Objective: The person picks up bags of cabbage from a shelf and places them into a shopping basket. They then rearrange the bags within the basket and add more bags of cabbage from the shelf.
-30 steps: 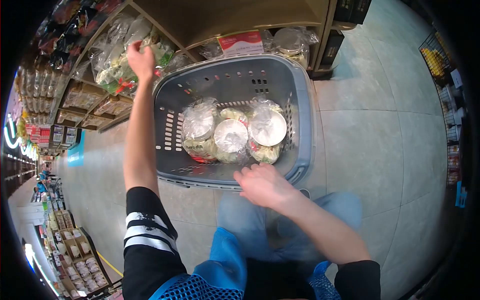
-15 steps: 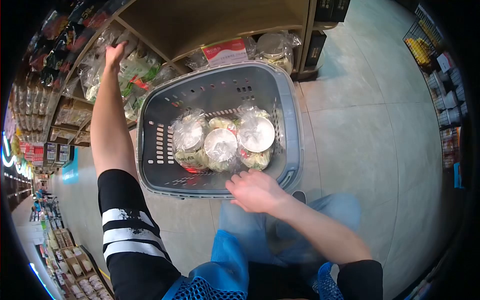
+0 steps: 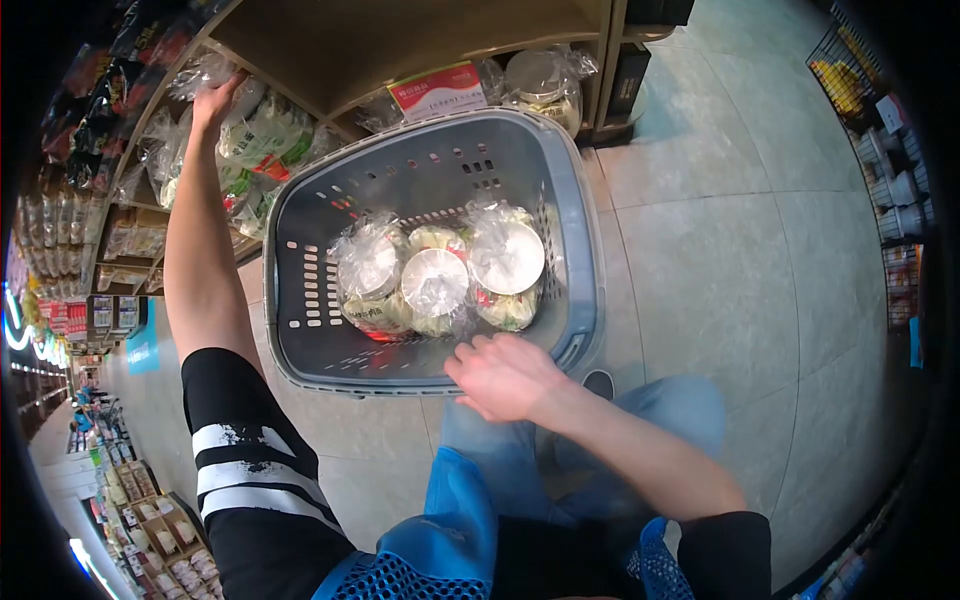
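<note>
My left hand (image 3: 214,102) reaches into the shelf at the upper left. Its fingers are closed on the gathered top of a clear plastic food bag (image 3: 204,74), whose contents I cannot make out. Beside it lie more bagged packs (image 3: 252,142) with green and red print. My right hand (image 3: 503,376) is closed over the near rim of a grey plastic basket (image 3: 400,180). Inside the basket sit three clear bags, each with a round white tub: one at left (image 3: 372,272), one in the middle (image 3: 435,283), one at right (image 3: 507,258).
A wooden shelf (image 3: 420,40) stands behind the basket, with a red and white sign (image 3: 438,92) and another bagged tub (image 3: 542,80). Tiled floor (image 3: 720,280) stretches right to a wire rack (image 3: 845,75). My knees (image 3: 650,420) are close below the basket.
My left hand has shifted slightly left and down along the shelf, with clear plastic now bunched above it. The right hand stays on the rim; the view has moved a little.
</note>
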Tool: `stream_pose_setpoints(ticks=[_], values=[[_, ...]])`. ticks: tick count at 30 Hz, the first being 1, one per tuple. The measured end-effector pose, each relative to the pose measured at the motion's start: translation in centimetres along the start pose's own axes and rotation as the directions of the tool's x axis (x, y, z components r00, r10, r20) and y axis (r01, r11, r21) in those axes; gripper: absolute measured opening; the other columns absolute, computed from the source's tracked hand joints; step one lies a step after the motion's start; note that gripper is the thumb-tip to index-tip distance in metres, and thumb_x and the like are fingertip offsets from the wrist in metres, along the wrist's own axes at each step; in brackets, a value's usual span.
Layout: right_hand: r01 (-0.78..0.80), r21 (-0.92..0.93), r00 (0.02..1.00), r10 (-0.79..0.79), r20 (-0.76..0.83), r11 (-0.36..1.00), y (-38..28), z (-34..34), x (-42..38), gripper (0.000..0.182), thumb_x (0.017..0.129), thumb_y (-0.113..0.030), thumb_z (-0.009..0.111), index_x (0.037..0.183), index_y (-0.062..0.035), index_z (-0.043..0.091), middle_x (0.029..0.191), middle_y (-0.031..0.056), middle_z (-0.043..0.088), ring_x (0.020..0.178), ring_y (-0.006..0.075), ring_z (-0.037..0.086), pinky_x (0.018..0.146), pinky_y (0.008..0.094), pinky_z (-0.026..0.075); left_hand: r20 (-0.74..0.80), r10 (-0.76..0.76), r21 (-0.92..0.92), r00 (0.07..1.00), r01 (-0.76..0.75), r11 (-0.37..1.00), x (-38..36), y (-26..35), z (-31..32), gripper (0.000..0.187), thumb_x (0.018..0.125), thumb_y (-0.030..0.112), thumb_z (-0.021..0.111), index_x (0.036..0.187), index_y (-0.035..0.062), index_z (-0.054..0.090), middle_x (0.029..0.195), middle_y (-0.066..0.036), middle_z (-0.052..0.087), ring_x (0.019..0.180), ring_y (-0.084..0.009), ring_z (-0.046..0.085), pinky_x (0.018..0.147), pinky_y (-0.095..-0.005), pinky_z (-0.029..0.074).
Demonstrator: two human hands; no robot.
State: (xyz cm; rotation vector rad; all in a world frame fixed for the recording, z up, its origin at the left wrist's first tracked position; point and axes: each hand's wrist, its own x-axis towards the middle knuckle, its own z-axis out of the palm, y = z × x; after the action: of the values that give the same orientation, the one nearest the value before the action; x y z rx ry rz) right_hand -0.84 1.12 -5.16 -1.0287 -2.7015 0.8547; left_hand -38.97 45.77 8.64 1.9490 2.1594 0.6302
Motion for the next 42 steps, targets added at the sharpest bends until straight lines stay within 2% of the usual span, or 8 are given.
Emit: stream_pose_setpoints(ticks=[6,10,11,18,24,27,37,42], values=[[-0.003,0.016,1.0,0.004,-0.018,1.0,0.0,0.2,-0.1,0.031,0.084,-0.033,0.07,0.094,-0.0047,0.062,0.089,0.0107,0.064,0.086,0.0288,0.066,0.074,0.0396,0.053,-0.346,0.272,-0.216,0.898,-0.358,0.908,0.7,-4.7,3.0,0.049,0.087,0.044,0.07,0.112,0.0026,0.068,0.112,-0.011,0.068,0.102,-0.0233,0.062,0.092,-0.0375,0.047],[-0.008,0.023,0.999,0.009,-0.033,1.0,0.0,0.0,-0.3,0.03,0.083,-0.032,0.071,0.092,-0.0044,0.062,0.088,0.0109,0.064,0.086,0.0291,0.066,0.074,0.0398,0.053,-0.514,0.52,0.629,0.682,-0.112,0.77,-0.4,-5.8,2.6,0.027,0.089,0.027,0.061,0.102,0.0039,0.069,0.097,-0.017,0.068,0.095,-0.0347,0.064,0.086,-0.0438,0.049],[-0.009,0.026,0.999,0.01,-0.042,1.0,0.1,-0.1,-0.3,0.03,0.083,-0.032,0.071,0.092,-0.0041,0.063,0.088,0.0109,0.064,0.086,0.029,0.066,0.074,0.04,0.053,-0.379,0.861,0.839,0.339,-0.266,0.474,-1.0,-6.4,1.2,0.021,0.085,0.019,0.056,0.095,0.0049,0.068,0.09,-0.017,0.066,0.09,-0.0367,0.062,0.081,-0.0465,0.049],[-0.037,0.078,0.998,0.04,-0.041,0.996,-0.1,0.3,-0.4,0.03,0.082,-0.03,0.073,0.091,-0.0032,0.063,0.087,0.0112,0.065,0.087,0.0287,0.066,0.075,0.0403,0.053,-0.567,0.685,0.785,0.457,0.05,0.617,-7.1,-12.1,-6.5,0.033,0.09,0.02,0.05,0.121,0.0124,0.057,0.073,-0.004,0.06,0.061,-0.0207,0.058,0.051,-0.0367,0.045],[-0.049,0.072,0.998,0.046,0.04,0.996,-0.2,0.0,0.1,0.031,0.083,-0.031,0.071,0.096,-0.004,0.063,0.092,0.0117,0.065,0.091,0.0283,0.066,0.076,0.0397,0.053,-0.529,0.5,0.801,0.685,0.598,0.029,-23.2,-3.8,-12.2,0.058,0.096,0.019,0.044,0.152,0.0251,0.034,0.087,-0.001,0.069,0.056,-0.014,0.064,0.041,-0.0335,0.049],[-0.046,0.051,0.998,0.044,0.049,0.998,-0.2,0.1,0.2,0.032,0.084,-0.031,0.07,0.1,-0.0043,0.062,0.094,0.0118,0.064,0.091,0.0284,0.066,0.077,0.0393,0.053,-0.683,0.343,0.386,0.645,-0.08,0.919,-28.4,0.9,-11.1,0.044,0.1,0.024,0.046,0.143,0.0157,0.047,0.12,-0.008,0.067,0.098,-0.0187,0.068,0.078,-0.0306,0.055],[-0.144,0.104,0.978,0.126,0.169,0.984,-0.6,-0.8,0.2,0.036,0.085,-0.034,0.069,0.104,-0.0037,0.061,0.084,0.0139,0.068,0.082,0.032,0.069,0.074,0.0412,0.055,-0.426,0.291,-0.318,0.857,-0.443,0.838,-35.2,9.8,7.8,0.032,0.1,0.015,0.053,0.127,0.0009,0.061,0.124,-0.011,0.064,0.117,-0.0184,0.057,0.106,-0.0324,0.041],[-0.078,0.038,0.992,0.074,0.1,0.996,-0.2,0.0,0.2,0.035,0.086,-0.034,0.068,0.1,-0.0027,0.061,0.084,0.0158,0.068,0.08,0.0335,0.069,0.072,0.0415,0.055,-0.257,0.72,0.484,0.644,-0.56,0.673,-36.0,11.0,10.4,0.028,0.1,0.018,0.057,0.122,0.0011,0.064,0.117,-0.011,0.065,0.111,-0.0222,0.059,0.101,-0.0339,0.043]])
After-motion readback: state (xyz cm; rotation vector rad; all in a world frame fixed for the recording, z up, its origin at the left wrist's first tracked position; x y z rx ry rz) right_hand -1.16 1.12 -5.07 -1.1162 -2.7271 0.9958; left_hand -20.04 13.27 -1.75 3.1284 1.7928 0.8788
